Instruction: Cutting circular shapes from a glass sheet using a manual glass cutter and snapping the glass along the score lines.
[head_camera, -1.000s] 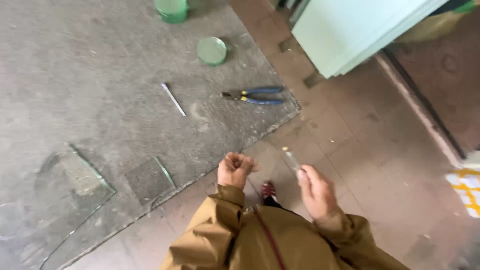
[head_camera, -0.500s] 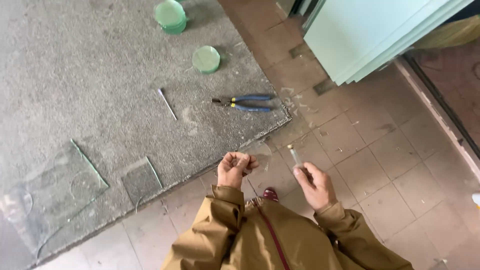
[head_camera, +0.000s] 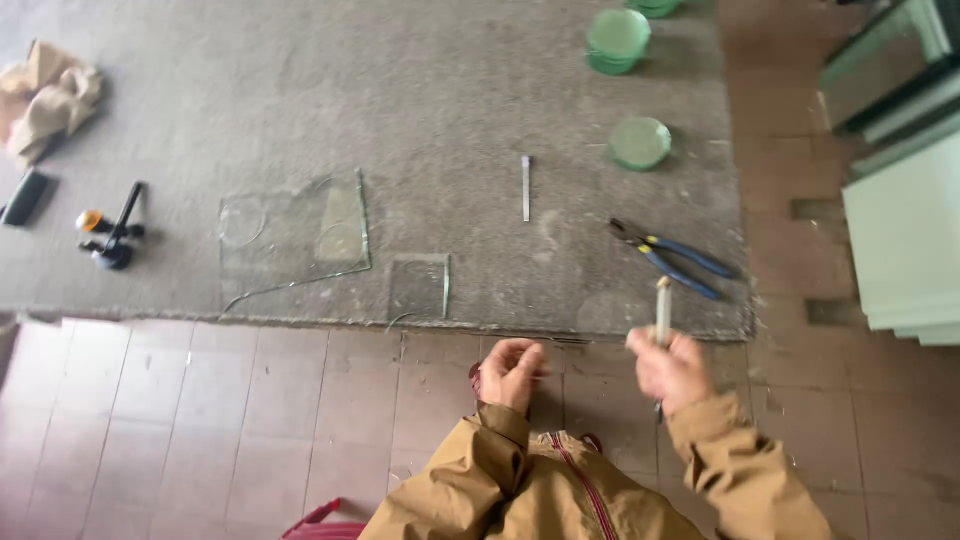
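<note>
Glass discs (head_camera: 640, 143) in three spots, one pliers (head_camera: 672, 258), two hands, right hand (head_camera: 672, 368) holding one tool (head_camera: 662, 310).

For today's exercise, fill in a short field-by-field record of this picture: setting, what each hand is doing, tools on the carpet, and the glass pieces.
Setting: grey carpet laid on a tiled floor, seen from above
Left hand: fingers curled; whether it holds anything cannot be told
Right hand: grips a slim pale tool upright
Tools on carpet: blue-handled pliers, a thin metal bar, a black tool with orange
Glass: clear cut sheets, green round discs
</note>
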